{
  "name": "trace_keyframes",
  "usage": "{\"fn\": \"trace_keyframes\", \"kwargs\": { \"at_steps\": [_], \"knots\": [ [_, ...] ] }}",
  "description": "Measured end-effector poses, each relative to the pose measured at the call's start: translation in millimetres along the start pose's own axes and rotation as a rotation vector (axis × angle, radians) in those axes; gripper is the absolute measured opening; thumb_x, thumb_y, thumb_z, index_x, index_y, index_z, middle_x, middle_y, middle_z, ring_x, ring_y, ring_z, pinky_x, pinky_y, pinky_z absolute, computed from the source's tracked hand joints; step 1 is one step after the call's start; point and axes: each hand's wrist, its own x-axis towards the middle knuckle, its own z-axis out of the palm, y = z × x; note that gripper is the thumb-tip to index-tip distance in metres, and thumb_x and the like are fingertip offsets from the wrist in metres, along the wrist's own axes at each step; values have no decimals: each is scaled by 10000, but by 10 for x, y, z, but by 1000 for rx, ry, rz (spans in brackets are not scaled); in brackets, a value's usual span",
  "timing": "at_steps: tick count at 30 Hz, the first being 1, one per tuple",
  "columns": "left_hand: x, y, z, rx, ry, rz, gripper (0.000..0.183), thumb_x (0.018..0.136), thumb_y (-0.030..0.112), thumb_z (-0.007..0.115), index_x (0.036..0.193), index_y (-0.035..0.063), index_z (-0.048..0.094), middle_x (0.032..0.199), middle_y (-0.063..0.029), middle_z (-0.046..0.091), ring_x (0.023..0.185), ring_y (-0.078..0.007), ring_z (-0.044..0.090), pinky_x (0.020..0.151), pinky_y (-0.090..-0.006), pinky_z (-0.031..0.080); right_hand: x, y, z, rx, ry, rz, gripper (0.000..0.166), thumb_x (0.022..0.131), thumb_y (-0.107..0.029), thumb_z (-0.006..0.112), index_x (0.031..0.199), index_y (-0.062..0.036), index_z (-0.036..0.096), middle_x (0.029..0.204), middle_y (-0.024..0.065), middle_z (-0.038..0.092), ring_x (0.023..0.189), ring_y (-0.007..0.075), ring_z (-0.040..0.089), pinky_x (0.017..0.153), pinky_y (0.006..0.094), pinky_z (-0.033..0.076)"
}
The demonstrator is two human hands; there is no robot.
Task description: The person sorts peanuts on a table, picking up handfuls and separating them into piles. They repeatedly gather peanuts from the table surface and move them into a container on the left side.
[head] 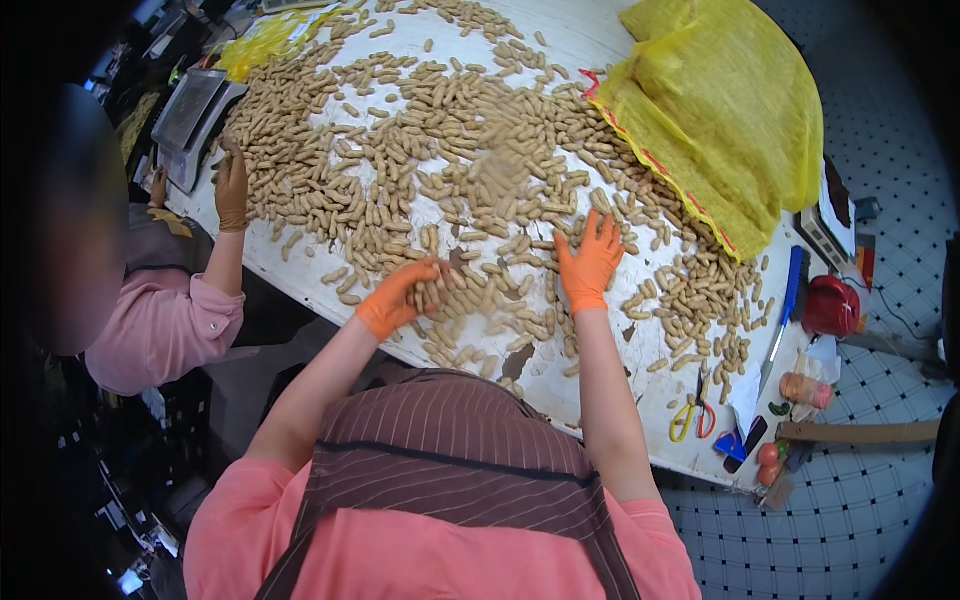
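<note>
Unshelled peanuts [450, 112] lie spread over a worn white table [465, 341]. My left hand [405, 294], in an orange glove, is curled around several peanuts near the table's front edge; its fingertips are blurred. My right hand [592, 259], gloved the same way, rests palm down with fingers spread on peanuts farther right. Between the two hands lie more loose peanuts. A large yellow mesh sack [720, 105] with a red-stitched edge lies behind my right hand, and peanuts are heaped along its mouth.
A co-worker's gloved hand [232, 187] is at the left by a scale [193, 124]. Yellow mesh bags [270, 41] lie at the far left. Along the right edge are scissors [697, 412], a blue-handled brush [791, 289], a red container [831, 306], a jar [805, 391] and tomatoes [769, 463].
</note>
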Motion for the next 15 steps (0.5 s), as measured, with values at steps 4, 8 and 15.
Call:
{"fn": "trace_keyframes", "kwargs": {
  "at_steps": [4, 8, 15],
  "knots": [
    [-153, -221, -21, 238, 58, -122, 254, 896, 192, 598, 1116, 66, 622, 949, -54, 653, 762, -144, 642, 512, -249, 458, 254, -710, 366, 63, -150, -185, 865, 800, -541, 652, 1466, -86, 343, 1508, 200, 311, 1380, 430, 249, 1112, 631, 131],
    [-91, -114, -44, 483, 193, -78, 326, 882, 163, 603, 1187, 50, 626, 973, -57, 664, 784, -149, 652, 545, -288, 482, 115, -1460, 502, 135, -246, -288, 846, 829, -539, 629, 1469, -74, 329, 1508, 203, 311, 1382, 448, 248, 1118, 620, 154],
    [263, 543, -756, 188, 272, 179, 291, 900, 201, 570, 1145, 58, 637, 867, -25, 638, 689, -138, 630, 494, -223, 434, -364, -1485, 196, 319, -540, -504, 713, 858, -447, 637, 1448, -143, 374, 1469, 164, 375, 1345, 446, 318, 1117, 612, 167]
  ]
}}
